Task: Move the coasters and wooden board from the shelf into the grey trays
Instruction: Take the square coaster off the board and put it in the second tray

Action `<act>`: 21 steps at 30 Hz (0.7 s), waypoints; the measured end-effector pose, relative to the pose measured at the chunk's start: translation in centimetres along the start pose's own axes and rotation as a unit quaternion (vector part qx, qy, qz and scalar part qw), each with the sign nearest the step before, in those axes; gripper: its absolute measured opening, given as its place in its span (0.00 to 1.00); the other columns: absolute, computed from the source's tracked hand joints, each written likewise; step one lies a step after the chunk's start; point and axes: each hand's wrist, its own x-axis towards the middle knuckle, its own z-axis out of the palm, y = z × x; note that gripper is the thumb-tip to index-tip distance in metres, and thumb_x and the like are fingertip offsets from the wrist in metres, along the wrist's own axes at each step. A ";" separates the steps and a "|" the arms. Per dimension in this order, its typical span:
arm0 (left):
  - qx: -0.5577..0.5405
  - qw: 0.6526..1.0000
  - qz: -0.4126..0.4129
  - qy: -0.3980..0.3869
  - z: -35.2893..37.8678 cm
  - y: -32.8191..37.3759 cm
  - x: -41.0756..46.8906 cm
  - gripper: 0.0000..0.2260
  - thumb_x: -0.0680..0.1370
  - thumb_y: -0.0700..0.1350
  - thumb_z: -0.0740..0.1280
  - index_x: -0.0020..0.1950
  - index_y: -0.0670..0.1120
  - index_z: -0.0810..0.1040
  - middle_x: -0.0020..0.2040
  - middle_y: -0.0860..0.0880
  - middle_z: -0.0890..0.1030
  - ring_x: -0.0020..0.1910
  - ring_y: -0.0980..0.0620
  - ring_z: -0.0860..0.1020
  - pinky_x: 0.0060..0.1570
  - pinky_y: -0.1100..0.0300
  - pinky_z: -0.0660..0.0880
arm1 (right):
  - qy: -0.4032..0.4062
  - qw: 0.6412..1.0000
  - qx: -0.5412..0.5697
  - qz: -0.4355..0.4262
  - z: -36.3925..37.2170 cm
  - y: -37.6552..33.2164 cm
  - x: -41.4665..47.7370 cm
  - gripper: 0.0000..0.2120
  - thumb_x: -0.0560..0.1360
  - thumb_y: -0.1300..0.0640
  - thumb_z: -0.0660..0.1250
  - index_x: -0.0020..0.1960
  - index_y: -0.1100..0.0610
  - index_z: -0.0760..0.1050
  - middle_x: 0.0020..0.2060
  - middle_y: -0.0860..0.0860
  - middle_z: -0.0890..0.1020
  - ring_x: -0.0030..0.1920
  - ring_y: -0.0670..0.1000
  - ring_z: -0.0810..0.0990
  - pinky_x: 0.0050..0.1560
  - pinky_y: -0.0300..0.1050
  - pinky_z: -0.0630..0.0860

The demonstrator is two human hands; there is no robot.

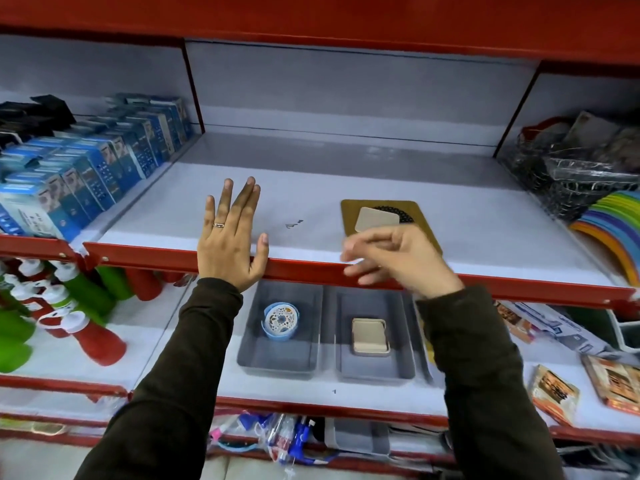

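On the upper shelf lies a wooden board (424, 223), with a black round coaster (405, 216) and a beige square coaster (377, 219) resting on it. My right hand (394, 258) hovers just in front of the board, fingers loosely curled, holding nothing. Further left, my left hand (230, 237) is spread flat over the shelf's red front edge. On the lower shelf one grey tray (249, 355) holds blue patterned round coasters (280, 322). Beside it, a second grey tray (398, 362) holds stacked beige square coasters (369, 336). My right sleeve hides most of a third tray.
Blue boxes (86, 168) fill the upper shelf at left. Wire baskets (568, 171) and rainbow-coloured discs (609, 223) stand at right. On the lower shelf there are red and green bottles (62, 306) at left and flat packets (554, 393) at right.
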 end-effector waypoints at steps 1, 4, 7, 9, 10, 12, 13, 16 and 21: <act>-0.001 1.000 0.000 -0.001 0.0 0.0 0.0 0.32 0.76 0.52 0.54 0.80 0.43 0.56 0.80 0.46 0.58 0.80 0.42 0.54 0.79 0.44 0.49 | 0.082 0.994 -0.055 -0.036 -1.3 -0.3 1.1 0.07 0.74 0.61 0.70 0.51 0.62 0.82 0.46 0.62 0.86 0.38 0.51 0.85 0.36 0.42 0.83; -0.003 1.000 0.000 0.000 0.0 -0.1 0.1 0.32 0.76 0.52 0.55 0.79 0.43 0.57 0.80 0.46 0.58 0.80 0.42 0.54 0.80 0.44 0.49 | 0.221 0.914 -0.336 -0.052 -5.3 1.1 6.5 0.17 0.73 0.50 0.70 0.58 0.57 0.81 0.56 0.56 0.83 0.54 0.54 0.81 0.58 0.51 0.79; -0.003 1.000 0.003 0.003 0.0 -0.2 0.1 0.32 0.76 0.52 0.55 0.79 0.43 0.57 0.80 0.46 0.59 0.80 0.42 0.54 0.80 0.44 0.48 | 0.140 0.815 -0.550 0.116 -7.1 3.1 10.1 0.38 0.70 0.31 0.62 0.72 0.52 0.67 0.71 0.55 0.70 0.68 0.62 0.67 0.67 0.58 0.66; -0.002 1.000 0.004 0.004 0.0 -0.1 0.1 0.32 0.76 0.52 0.55 0.79 0.43 0.57 0.80 0.46 0.58 0.80 0.42 0.54 0.80 0.45 0.47 | 0.104 0.804 -0.568 0.139 -7.3 3.7 10.8 0.42 0.67 0.26 0.60 0.74 0.50 0.64 0.72 0.55 0.67 0.69 0.63 0.64 0.67 0.60 0.63; -0.002 1.000 0.004 0.004 0.1 -0.1 0.1 0.32 0.76 0.52 0.55 0.79 0.43 0.57 0.80 0.46 0.58 0.80 0.42 0.54 0.80 0.45 0.48 | 0.104 0.807 -0.566 0.131 -7.4 3.7 10.9 0.42 0.66 0.26 0.61 0.73 0.50 0.64 0.71 0.55 0.68 0.69 0.63 0.65 0.67 0.61 0.63; -0.004 1.000 0.003 0.006 0.0 -0.1 0.0 0.32 0.76 0.52 0.55 0.79 0.43 0.57 0.80 0.45 0.59 0.80 0.42 0.55 0.80 0.45 0.48 | 0.122 0.811 -0.560 0.121 -7.5 3.3 10.8 0.42 0.64 0.26 0.65 0.69 0.51 0.67 0.68 0.54 0.73 0.68 0.61 0.68 0.68 0.62 0.63; -0.005 1.000 0.003 0.006 0.0 -0.1 0.0 0.32 0.76 0.52 0.55 0.79 0.43 0.57 0.80 0.45 0.59 0.80 0.42 0.55 0.80 0.46 0.48 | 0.131 0.818 -0.548 0.115 -7.6 3.0 10.7 0.41 0.63 0.28 0.68 0.67 0.51 0.68 0.65 0.54 0.75 0.66 0.61 0.71 0.68 0.61 0.63; -0.009 1.000 0.001 0.004 0.1 -0.1 0.0 0.32 0.76 0.51 0.55 0.79 0.43 0.57 0.80 0.45 0.58 0.80 0.42 0.54 0.80 0.45 0.49 | 0.189 0.880 -0.434 0.049 -7.8 2.0 10.2 0.26 0.65 0.44 0.77 0.58 0.54 0.75 0.56 0.53 0.81 0.58 0.58 0.78 0.62 0.51 0.71; -0.016 1.000 -0.001 0.000 0.1 -0.1 -0.1 0.33 0.76 0.51 0.56 0.80 0.43 0.56 0.81 0.45 0.57 0.81 0.43 0.53 0.80 0.44 0.50 | 0.271 0.906 -0.323 -0.015 -8.2 1.4 9.3 0.09 0.69 0.60 0.76 0.49 0.59 0.84 0.51 0.54 0.85 0.52 0.53 0.81 0.53 0.42 0.74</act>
